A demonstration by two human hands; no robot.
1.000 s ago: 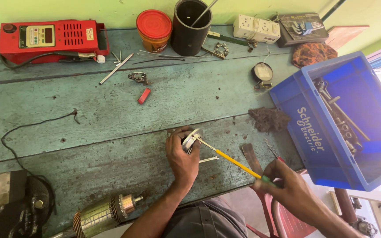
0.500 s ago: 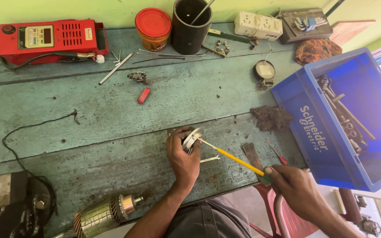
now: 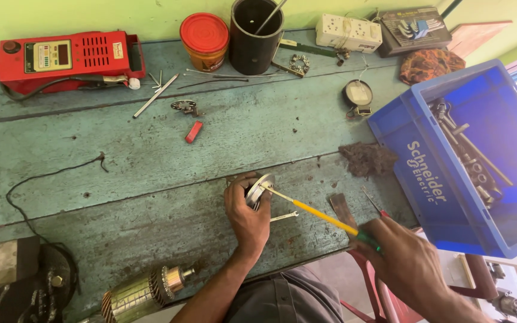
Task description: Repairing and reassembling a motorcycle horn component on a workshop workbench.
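Left hand (image 3: 248,216) clamps a small round metal part (image 3: 259,189) on edge against the worn bench (image 3: 151,155), near its front; fingers wrapped tight around it; right hand (image 3: 405,263) closed on the handle of a yellow-shafted screwdriver (image 3: 315,212), tip set at the part's face; risk as judged: the tip skids off the metal and jabs the gripping fingers; the part may twist loose if pried hard, rolling toward the small spanner (image 3: 283,216) just beside it.
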